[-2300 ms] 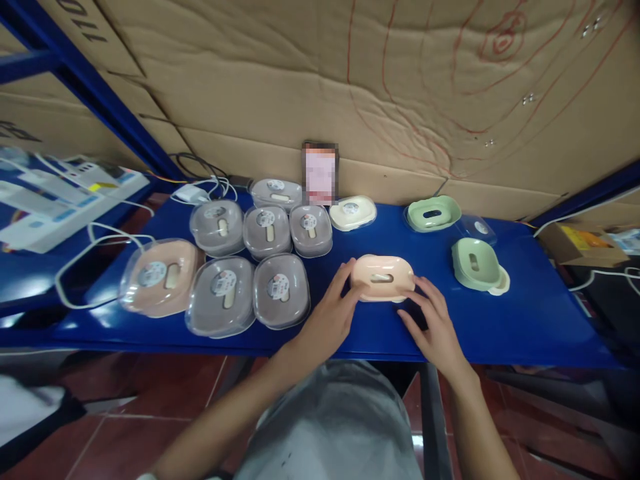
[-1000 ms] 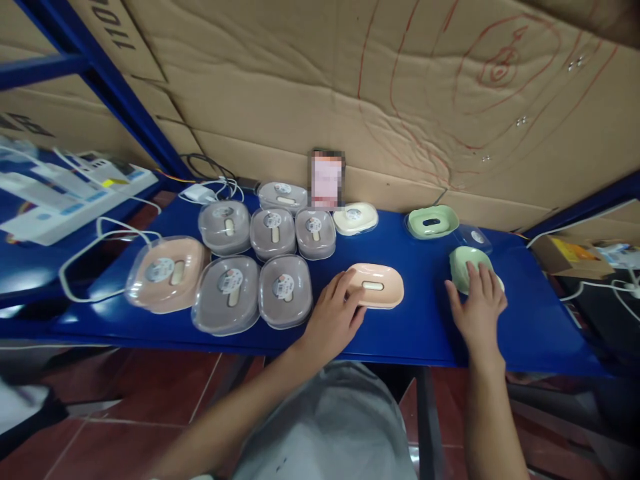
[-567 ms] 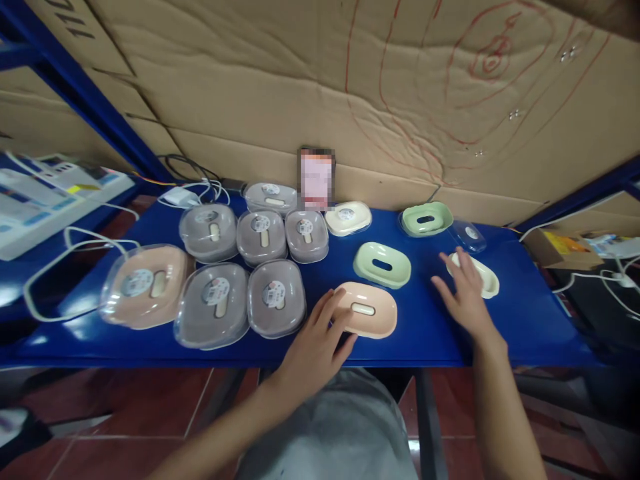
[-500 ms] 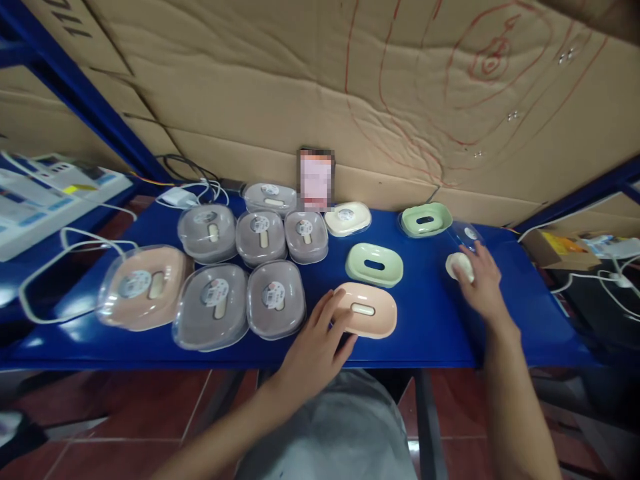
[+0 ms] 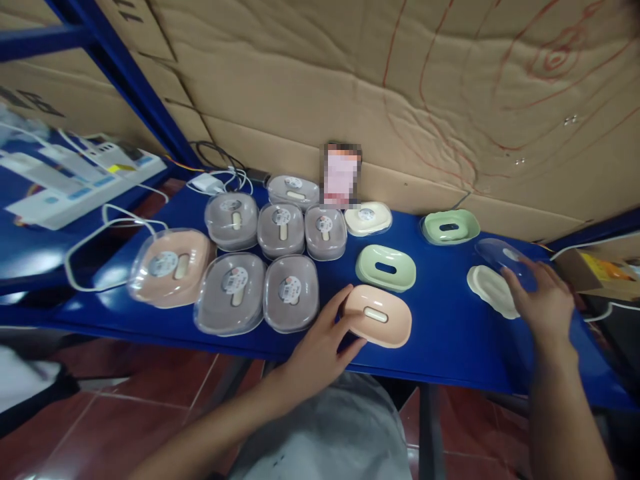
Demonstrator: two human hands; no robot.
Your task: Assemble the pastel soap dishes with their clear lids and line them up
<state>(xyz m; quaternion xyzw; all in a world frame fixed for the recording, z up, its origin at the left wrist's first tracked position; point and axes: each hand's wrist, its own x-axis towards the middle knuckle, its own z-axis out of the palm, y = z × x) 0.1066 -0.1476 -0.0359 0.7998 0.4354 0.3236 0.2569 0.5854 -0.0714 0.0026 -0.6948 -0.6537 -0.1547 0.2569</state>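
My left hand [image 5: 327, 337] grips the left end of a peach soap dish [image 5: 397, 323], which has a cream strip in its centre slot. At the right, my right hand [image 5: 545, 300] has its thumb and fingers around the near edge of a clear plastic lid [image 5: 495, 253]. A flat cream oval piece [image 5: 487, 287] lies beside that lid, partly behind my thumb. Just behind the peach dish sits a light green dish [image 5: 403, 260] with an open slot. Another green dish [image 5: 465, 223], wavy-rimmed, stands at the back right.
Several grey lidded boxes [image 5: 291, 293] and a peach lidded box [image 5: 170, 267] fill the table's left side. A cream lidded box [image 5: 370, 217] stands near a blurred phone-like screen [image 5: 341, 177]. Cables, a power strip [image 5: 95, 193] and a cardboard wall [image 5: 280, 87] surround the blue table [image 5: 435, 340].
My right hand has moved right and nearer, off the cream piece, with the clear lid shifting slightly along. My left hand stays on the peach dish. The camera view has turned left.
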